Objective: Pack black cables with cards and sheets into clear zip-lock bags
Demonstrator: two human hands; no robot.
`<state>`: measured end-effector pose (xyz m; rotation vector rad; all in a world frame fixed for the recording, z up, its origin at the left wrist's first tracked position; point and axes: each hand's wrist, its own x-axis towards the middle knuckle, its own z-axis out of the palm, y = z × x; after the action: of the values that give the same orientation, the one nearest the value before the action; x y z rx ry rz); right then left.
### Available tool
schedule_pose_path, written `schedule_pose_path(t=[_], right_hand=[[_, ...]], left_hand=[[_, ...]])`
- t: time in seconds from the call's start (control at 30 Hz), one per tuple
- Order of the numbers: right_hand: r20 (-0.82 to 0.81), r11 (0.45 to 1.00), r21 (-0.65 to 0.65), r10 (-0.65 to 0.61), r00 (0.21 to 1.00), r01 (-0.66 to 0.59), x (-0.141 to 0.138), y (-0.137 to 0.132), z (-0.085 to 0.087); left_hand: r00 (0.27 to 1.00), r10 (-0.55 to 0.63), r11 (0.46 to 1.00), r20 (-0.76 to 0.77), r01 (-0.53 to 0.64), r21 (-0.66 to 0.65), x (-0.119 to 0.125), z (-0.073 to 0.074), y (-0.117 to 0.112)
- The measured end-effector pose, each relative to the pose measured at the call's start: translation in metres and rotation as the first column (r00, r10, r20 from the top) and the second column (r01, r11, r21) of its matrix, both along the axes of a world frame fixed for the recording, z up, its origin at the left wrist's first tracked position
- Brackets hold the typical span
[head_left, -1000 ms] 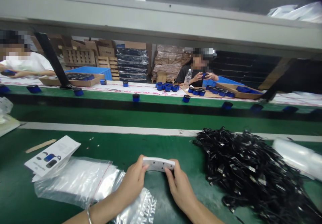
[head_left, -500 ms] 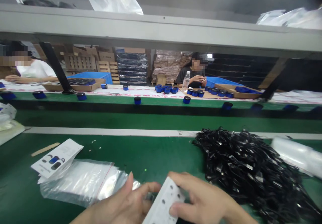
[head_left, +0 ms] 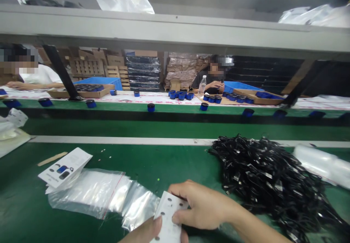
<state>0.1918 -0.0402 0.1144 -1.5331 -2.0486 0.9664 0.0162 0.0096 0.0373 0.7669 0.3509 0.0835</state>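
Observation:
My right hand (head_left: 203, 206) grips the upper right side of a stack of white printed leaflets (head_left: 166, 217), with its thumb lying across the face. On the lower left edge my left hand (head_left: 146, 231) holds the same leaflets, thumb on top; most of that hand is below the frame. Dark round marks show on the top sheet. Left of my hands lie clear zip bags (head_left: 87, 193) in an overlapping row. A leaflet with a picture of a blue device (head_left: 64, 168) rests on their far left end.
A large heap of black cables (head_left: 262, 184) covers the right side of the green bench, beside a clear plastic roll (head_left: 317, 163). A wooden stick (head_left: 51, 159) lies at left. Blue round devices (head_left: 151, 107) stand along the strip beyond. Two people sit across, under a shelf beam (head_left: 175, 30).
My left hand has moved from beside the leaflets, fingers spread, to a hold on their lower left edge. The right hand and leaflets have shifted slightly left.

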Motion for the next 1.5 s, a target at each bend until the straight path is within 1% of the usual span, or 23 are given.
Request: schedule_pose_path(t=[0.07,0.13,0.17,0.27,0.4,0.5,0.57,0.63,0.73,0.8,0.9,1.03,1.1,1.17,1.23,1.27,1.3,1.33,1.37,1.4,1.43,1.47,1.5], right_hand=[[0.017,0.993,-0.004,-0.115,0.993,0.115,-0.008,-0.004,-0.002],[0.116,0.977,0.036,-0.213,0.970,0.210,-0.017,-0.007,-0.008],[0.178,0.970,0.080,-0.241,0.954,0.230,-0.022,-0.009,-0.012],[0.310,0.960,0.195,-0.253,0.916,0.199,-0.033,-0.009,-0.028],[0.363,0.970,0.194,-0.212,0.907,0.149,-0.042,-0.008,-0.041],[0.358,0.974,0.182,-0.191,0.914,0.133,-0.042,-0.009,-0.036],[0.323,0.987,0.114,-0.149,0.935,0.118,-0.038,-0.011,-0.029],[0.251,0.997,0.051,-0.069,0.966,0.058,-0.034,-0.013,-0.023],[0.183,0.998,0.056,0.004,0.983,-0.014,-0.031,-0.012,-0.028],[0.199,0.997,0.079,-0.039,0.979,0.024,-0.033,-0.010,-0.036],[0.197,0.994,0.069,-0.096,0.976,0.084,-0.036,-0.008,-0.044],[0.160,0.996,0.049,-0.085,0.983,0.078,-0.034,-0.009,-0.037],[0.125,0.993,0.053,-0.114,0.986,0.108,-0.032,-0.011,-0.031],[0.091,0.984,0.048,-0.175,0.980,0.171,-0.030,-0.013,-0.029],[0.075,0.970,0.058,-0.242,0.968,0.238,-0.027,-0.015,-0.029],[0.072,0.962,0.068,-0.271,0.960,0.266,-0.025,-0.016,-0.030],[0.066,0.956,0.074,-0.290,0.955,0.285,-0.024,-0.017,-0.031],[0.058,0.952,0.083,-0.300,0.952,0.295,-0.022,-0.017,-0.032],[0.050,0.950,0.095,-0.302,0.952,0.297,-0.020,-0.018,-0.032],[0.047,0.950,0.105,-0.299,0.953,0.293,-0.019,-0.019,-0.033],[0.053,0.951,0.112,-0.294,0.954,0.287,-0.017,-0.019,-0.033],[0.073,0.954,0.117,-0.286,0.956,0.276,-0.017,-0.019,-0.032],[0.109,0.956,0.124,-0.279,0.954,0.265,-0.017,-0.020,-0.032]], left_hand=[[0.995,0.092,0.976,0.024,-0.086,-0.199,0.006,0.001,-0.006],[0.979,0.199,0.909,0.041,-0.169,-0.380,0.013,0.005,-0.012],[0.970,0.239,0.884,0.041,-0.200,-0.422,0.016,0.009,-0.014],[0.945,0.326,0.831,-0.016,-0.294,-0.473,0.022,0.019,-0.019],[0.918,0.390,0.774,-0.075,-0.371,-0.513,0.022,0.020,-0.018],[0.882,0.440,0.696,-0.167,-0.452,-0.557,0.021,0.011,-0.016],[0.870,0.440,0.658,-0.222,-0.480,-0.580,0.021,0.005,-0.015],[0.858,0.449,0.631,-0.251,-0.503,-0.591,0.022,0.003,-0.015],[0.828,0.494,0.589,-0.266,-0.543,-0.598,0.024,0.004,-0.015],[0.828,0.495,0.588,-0.262,-0.541,-0.601,0.025,0.007,-0.014],[0.857,0.461,0.611,-0.230,-0.495,-0.617,0.025,0.009,-0.013],[0.840,0.493,0.593,-0.224,-0.513,-0.620,0.023,0.008,-0.011],[0.850,0.471,0.583,-0.237,-0.501,-0.639,0.023,0.007,-0.011],[0.896,0.408,0.593,-0.177,-0.407,-0.695,0.023,0.007,-0.012],[0.935,0.353,0.614,-0.032,-0.257,-0.746,0.023,0.007,-0.013],[0.951,0.306,0.642,0.049,-0.168,-0.748,0.022,0.006,-0.013],[0.963,0.245,0.678,0.111,-0.088,-0.730,0.022,0.005,-0.012],[0.970,0.200,0.725,0.137,-0.052,-0.687,0.021,0.003,-0.012],[0.974,0.193,0.789,0.122,-0.079,-0.610,0.019,0.000,-0.011],[0.967,0.243,0.860,0.082,-0.175,-0.480,0.017,-0.002,-0.009],[0.937,0.346,0.905,0.045,-0.320,-0.281,0.014,-0.004,-0.008],[0.882,0.471,0.882,0.035,-0.470,-0.028,0.010,-0.005,-0.006],[0.821,0.568,0.794,0.054,-0.564,0.226,0.007,-0.006,-0.005]])
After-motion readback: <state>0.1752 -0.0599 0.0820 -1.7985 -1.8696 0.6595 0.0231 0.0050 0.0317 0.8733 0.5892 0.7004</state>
